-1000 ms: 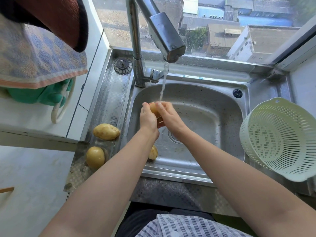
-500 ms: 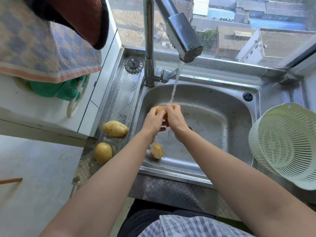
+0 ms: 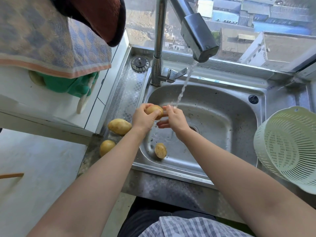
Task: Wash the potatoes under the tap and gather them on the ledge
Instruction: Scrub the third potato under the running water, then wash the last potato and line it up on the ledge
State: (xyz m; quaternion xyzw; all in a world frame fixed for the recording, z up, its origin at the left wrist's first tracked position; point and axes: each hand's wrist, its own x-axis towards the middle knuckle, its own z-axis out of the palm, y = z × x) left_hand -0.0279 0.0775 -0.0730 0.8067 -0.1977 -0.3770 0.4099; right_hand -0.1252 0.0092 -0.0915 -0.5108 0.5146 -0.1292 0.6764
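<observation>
My left hand (image 3: 142, 118) grips a yellow potato (image 3: 153, 110) over the left part of the steel sink (image 3: 227, 134). My right hand (image 3: 172, 119) is just right of it, fingers spread and wet, under the stream from the running tap (image 3: 198, 37); its fingertips are close to the potato. A small potato (image 3: 160, 150) lies on the sink floor near the front. Two clean-looking potatoes, a long potato (image 3: 119, 126) and a round potato (image 3: 106, 147), rest on the patterned metal ledge (image 3: 123, 100) left of the sink.
A pale green colander (image 3: 289, 147) leans on its side at the sink's right edge. A sink strainer plug (image 3: 140, 63) sits on the ledge's far end. Towels (image 3: 51, 43) and green gloves (image 3: 71, 85) hang at the left above a white counter (image 3: 37, 168).
The held potato has moved left out of the stream, now in my left hand alone. My right hand has let go of it and spread its fingers under the water.
</observation>
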